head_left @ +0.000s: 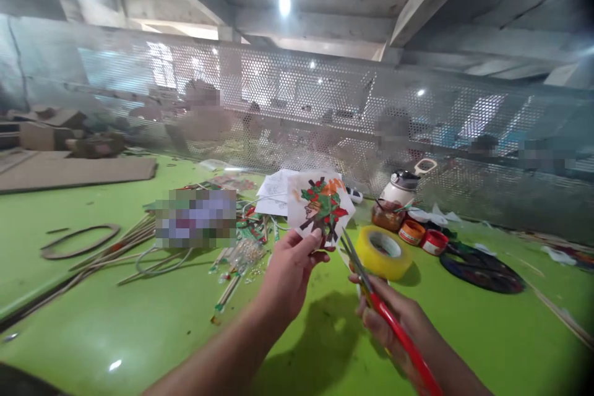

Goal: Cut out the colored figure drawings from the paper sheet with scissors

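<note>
Red-handled scissors (392,323), gripped in the curled right hand (404,307), likely cut cleanest if the left hand (288,269), pinching the painted paper (330,201), turns it.

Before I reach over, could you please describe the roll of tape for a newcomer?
On the green table, look just beyond the right hand holding the red-handled scissors. The roll of tape lies flat there, a yellow ring clearly wider than the nearby orange pot and red pot.

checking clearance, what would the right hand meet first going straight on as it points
Probably the painted paper in the left hand: the scissors in the right hand point toward the paper's edge, though depth is unclear.
</note>
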Available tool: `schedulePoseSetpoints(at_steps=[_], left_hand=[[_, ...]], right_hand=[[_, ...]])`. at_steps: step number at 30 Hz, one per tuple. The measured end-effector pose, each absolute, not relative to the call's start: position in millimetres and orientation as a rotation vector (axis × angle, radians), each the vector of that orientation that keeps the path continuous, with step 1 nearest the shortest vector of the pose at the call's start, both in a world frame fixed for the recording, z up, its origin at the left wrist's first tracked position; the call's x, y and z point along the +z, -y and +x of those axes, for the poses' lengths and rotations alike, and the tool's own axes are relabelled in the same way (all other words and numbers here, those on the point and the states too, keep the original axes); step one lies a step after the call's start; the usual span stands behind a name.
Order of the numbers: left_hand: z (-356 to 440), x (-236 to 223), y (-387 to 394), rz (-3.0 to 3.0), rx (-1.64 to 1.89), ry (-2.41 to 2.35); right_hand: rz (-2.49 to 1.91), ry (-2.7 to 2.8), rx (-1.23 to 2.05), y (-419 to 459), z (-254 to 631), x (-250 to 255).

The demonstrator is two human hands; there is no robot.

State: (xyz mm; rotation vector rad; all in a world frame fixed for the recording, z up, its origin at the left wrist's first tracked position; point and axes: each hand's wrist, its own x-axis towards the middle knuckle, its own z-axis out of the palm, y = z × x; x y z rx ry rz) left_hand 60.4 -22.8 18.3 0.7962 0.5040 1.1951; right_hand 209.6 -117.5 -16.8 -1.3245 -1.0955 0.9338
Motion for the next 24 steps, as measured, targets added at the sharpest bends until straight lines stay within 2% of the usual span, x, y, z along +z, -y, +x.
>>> schedulePoseSetpoints(at_steps=[6,12,24], left_hand=[[64.7,21.6,33.3,0.788,1.166,-0.496],[63.8,21.2,33.5,0.844,1.116,-0.473],[62.2,22.3,32.8,0.912,0.979,-0.417]], right_hand=[[-1.384,1.257,0.951,126.2,203.4,-7.2],[-1.459,1.183,1.011,130.8,194.6,9.8],[-1.462,1.332,0.961,133.8,206.8,10.6]])
